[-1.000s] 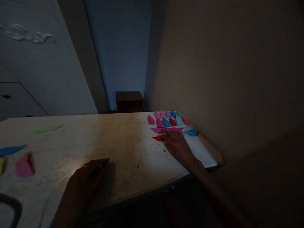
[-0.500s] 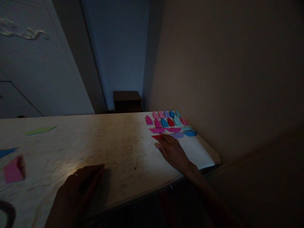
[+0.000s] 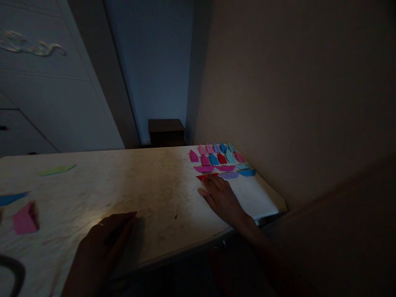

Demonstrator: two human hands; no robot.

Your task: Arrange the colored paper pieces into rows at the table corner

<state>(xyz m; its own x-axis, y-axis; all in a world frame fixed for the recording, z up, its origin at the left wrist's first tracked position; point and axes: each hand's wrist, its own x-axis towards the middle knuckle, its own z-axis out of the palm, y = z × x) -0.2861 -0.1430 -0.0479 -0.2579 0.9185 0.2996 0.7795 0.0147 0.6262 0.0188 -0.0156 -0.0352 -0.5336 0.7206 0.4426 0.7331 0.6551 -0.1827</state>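
My right hand [image 3: 221,198] reaches to the right end of the table, fingers stretched out and thumb apart. Its fingertips touch a red folded paper piece [image 3: 201,177] that lies flat. A lilac folded paper [image 3: 229,175] and a blue one [image 3: 246,172] continue that row. Beyond it lie magenta folded papers [image 3: 204,168] and two rows of small folded paper pieces [image 3: 213,159] in pink, blue, red and pale green. My left hand [image 3: 103,243] rests at the near edge, thumb and fingertips drawn together; no object shows between them.
On the left of the table [image 3: 154,173] lie a yellow-green folded strip [image 3: 58,170], a blue folded paper [image 3: 12,199] and a pink folded paper [image 3: 26,218]. A dark curved object [image 3: 15,268] enters at lower left. The wall [image 3: 278,103] borders the right side.
My right hand has drawn slightly back, so more of the red folded paper shows. My left hand keeps its pose. The view has shifted slightly.
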